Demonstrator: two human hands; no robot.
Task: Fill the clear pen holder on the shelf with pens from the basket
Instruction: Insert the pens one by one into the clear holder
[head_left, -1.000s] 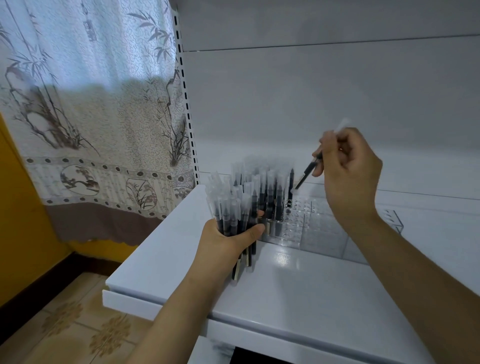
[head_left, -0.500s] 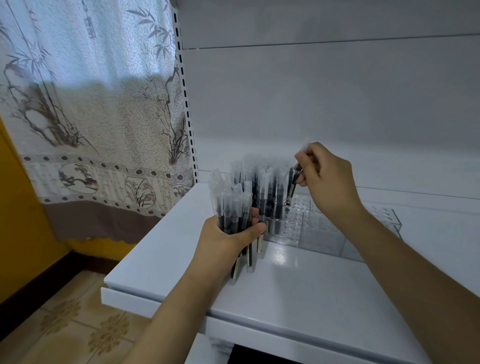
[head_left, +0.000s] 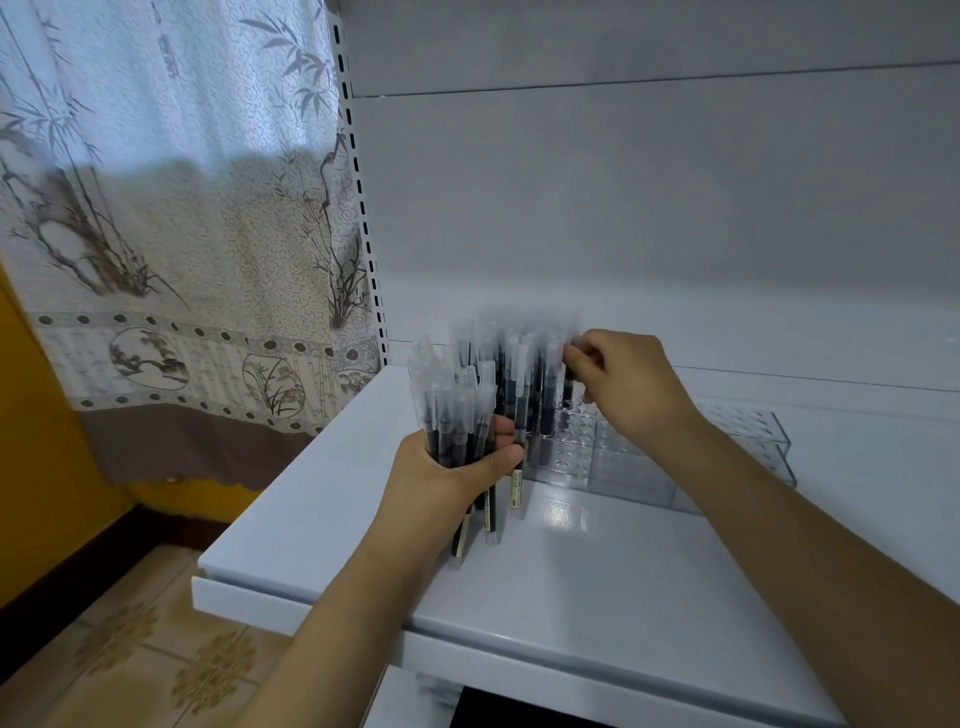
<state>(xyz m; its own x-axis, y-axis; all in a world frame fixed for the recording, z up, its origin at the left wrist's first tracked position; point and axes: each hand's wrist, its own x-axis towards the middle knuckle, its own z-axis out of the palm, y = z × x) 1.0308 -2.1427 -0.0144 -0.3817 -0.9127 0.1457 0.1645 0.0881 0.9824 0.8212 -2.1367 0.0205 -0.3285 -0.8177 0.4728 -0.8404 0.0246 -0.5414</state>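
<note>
A clear pen holder (head_left: 727, 452) with a grid of round holes stands on the white shelf (head_left: 597, 571). Several black pens with frosted caps (head_left: 524, 374) stand upright in its left end. My left hand (head_left: 452, 467) grips a bundle of several such pens (head_left: 457, 415) upright, just in front of the holder's left end. My right hand (head_left: 623, 384) pinches the top of one pen (head_left: 569, 387) that stands upright in a hole at the right edge of the filled rows. The basket is out of view.
The shelf's grey back panel (head_left: 649, 208) rises behind the holder. A slotted upright (head_left: 358, 197) marks the shelf's left side, with a patterned curtain (head_left: 171, 234) beyond it. Tiled floor (head_left: 130, 649) lies below the shelf's front left corner.
My right hand has come down and to the left with its pen, from tilted above the holder to upright in a hole. My left hand has kept its bundle nearly still.
</note>
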